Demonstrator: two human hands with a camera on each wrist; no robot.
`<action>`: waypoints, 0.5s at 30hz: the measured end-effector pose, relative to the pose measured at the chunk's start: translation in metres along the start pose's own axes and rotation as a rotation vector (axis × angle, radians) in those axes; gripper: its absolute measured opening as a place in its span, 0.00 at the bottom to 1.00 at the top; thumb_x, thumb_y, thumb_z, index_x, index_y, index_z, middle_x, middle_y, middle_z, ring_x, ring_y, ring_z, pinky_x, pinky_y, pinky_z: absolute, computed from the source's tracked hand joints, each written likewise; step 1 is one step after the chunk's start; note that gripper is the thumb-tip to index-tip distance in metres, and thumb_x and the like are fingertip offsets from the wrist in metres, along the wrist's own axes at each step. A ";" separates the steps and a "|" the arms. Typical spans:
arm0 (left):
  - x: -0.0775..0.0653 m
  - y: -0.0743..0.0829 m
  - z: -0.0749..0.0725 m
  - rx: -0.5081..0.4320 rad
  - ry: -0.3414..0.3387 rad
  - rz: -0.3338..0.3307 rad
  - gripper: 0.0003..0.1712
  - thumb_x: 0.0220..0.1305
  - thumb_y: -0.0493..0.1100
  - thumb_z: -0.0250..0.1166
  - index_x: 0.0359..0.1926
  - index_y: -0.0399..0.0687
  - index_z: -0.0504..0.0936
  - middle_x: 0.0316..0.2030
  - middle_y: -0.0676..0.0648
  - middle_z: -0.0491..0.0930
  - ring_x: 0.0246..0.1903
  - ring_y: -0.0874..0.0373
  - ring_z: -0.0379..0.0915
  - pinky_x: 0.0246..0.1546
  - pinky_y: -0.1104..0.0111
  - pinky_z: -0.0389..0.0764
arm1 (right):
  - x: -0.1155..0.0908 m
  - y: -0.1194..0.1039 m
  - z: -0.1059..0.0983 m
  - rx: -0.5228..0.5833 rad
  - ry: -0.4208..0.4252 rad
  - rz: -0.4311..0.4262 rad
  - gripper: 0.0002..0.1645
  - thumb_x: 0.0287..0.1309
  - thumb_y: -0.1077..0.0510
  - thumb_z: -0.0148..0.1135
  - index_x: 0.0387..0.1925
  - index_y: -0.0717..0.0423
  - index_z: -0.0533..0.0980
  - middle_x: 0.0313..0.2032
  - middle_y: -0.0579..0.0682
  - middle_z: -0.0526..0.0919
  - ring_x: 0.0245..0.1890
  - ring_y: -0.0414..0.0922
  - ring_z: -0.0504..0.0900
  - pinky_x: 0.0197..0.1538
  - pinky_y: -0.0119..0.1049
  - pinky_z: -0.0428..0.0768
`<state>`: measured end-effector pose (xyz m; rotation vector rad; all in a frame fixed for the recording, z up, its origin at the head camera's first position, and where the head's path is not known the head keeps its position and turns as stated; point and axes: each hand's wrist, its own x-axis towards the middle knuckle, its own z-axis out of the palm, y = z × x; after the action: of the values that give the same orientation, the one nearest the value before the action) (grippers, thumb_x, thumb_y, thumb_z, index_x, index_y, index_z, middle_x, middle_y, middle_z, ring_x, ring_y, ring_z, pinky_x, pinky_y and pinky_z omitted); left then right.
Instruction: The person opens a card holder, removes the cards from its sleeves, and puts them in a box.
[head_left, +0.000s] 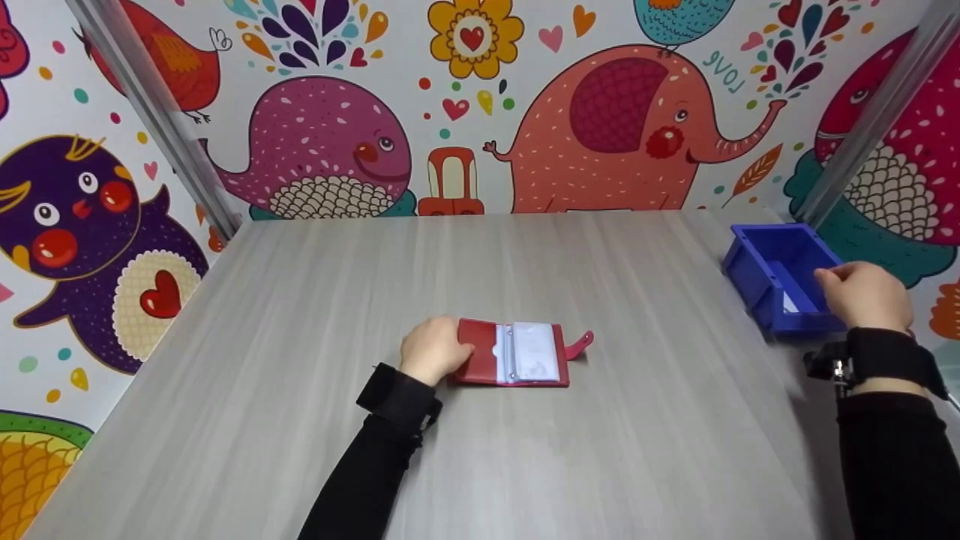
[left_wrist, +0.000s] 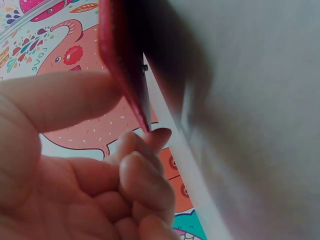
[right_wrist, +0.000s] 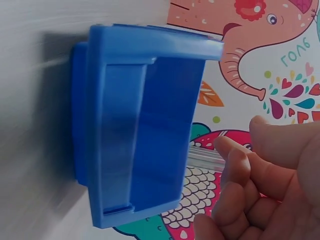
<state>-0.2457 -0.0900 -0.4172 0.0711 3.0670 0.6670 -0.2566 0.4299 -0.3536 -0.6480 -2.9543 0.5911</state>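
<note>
A small red card holder lies opened out on the table, with clear sleeves on a metal ring spine and a strap with a snap sticking out to the right. My left hand pinches its left cover, thumb on top. From the left wrist the red cover shows edge-on, tilted up off the table, between thumb and fingers. Beside the right rim of a blue bin, my right hand hovers with loosely curled fingers. The right wrist view shows nothing in that hand, apart from the bin.
Something white is partly visible inside the bin. The bin stands at the right edge of the grey table. Printed cartoon walls and metal posts bound the back and sides.
</note>
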 end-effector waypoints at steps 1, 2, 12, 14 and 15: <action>0.000 0.000 0.000 0.000 0.001 0.001 0.14 0.56 0.47 0.70 0.35 0.40 0.82 0.34 0.44 0.82 0.34 0.49 0.78 0.36 0.54 0.78 | -0.001 -0.001 -0.001 0.002 0.002 -0.002 0.37 0.75 0.42 0.37 0.60 0.74 0.66 0.57 0.76 0.69 0.53 0.70 0.69 0.49 0.63 0.72; 0.000 0.000 0.000 0.000 0.001 0.002 0.14 0.56 0.47 0.70 0.35 0.40 0.82 0.34 0.44 0.82 0.34 0.49 0.78 0.36 0.54 0.78 | -0.001 -0.002 -0.001 0.004 0.005 -0.005 0.37 0.75 0.42 0.38 0.60 0.74 0.67 0.56 0.76 0.69 0.53 0.70 0.69 0.49 0.63 0.72; 0.000 0.000 0.000 -0.001 -0.005 -0.012 0.13 0.55 0.47 0.70 0.33 0.41 0.82 0.33 0.44 0.82 0.34 0.49 0.78 0.35 0.54 0.78 | -0.008 -0.013 -0.005 0.055 0.049 -0.101 0.38 0.74 0.40 0.40 0.58 0.73 0.69 0.55 0.75 0.71 0.51 0.69 0.70 0.47 0.63 0.71; 0.000 0.000 0.000 -0.002 -0.010 -0.018 0.13 0.55 0.47 0.70 0.32 0.41 0.81 0.33 0.44 0.82 0.34 0.49 0.78 0.36 0.54 0.78 | -0.010 -0.016 -0.005 0.067 0.043 -0.130 0.38 0.74 0.39 0.41 0.58 0.73 0.69 0.54 0.75 0.72 0.50 0.69 0.70 0.47 0.63 0.71; 0.000 0.000 0.000 -0.002 -0.011 -0.021 0.13 0.56 0.47 0.70 0.32 0.41 0.81 0.33 0.44 0.82 0.34 0.49 0.78 0.36 0.54 0.78 | -0.010 -0.018 -0.004 0.074 0.041 -0.144 0.38 0.74 0.39 0.41 0.58 0.73 0.69 0.53 0.75 0.72 0.49 0.69 0.70 0.47 0.63 0.70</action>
<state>-0.2456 -0.0898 -0.4172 0.0429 3.0517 0.6669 -0.2536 0.4123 -0.3426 -0.4310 -2.8943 0.6613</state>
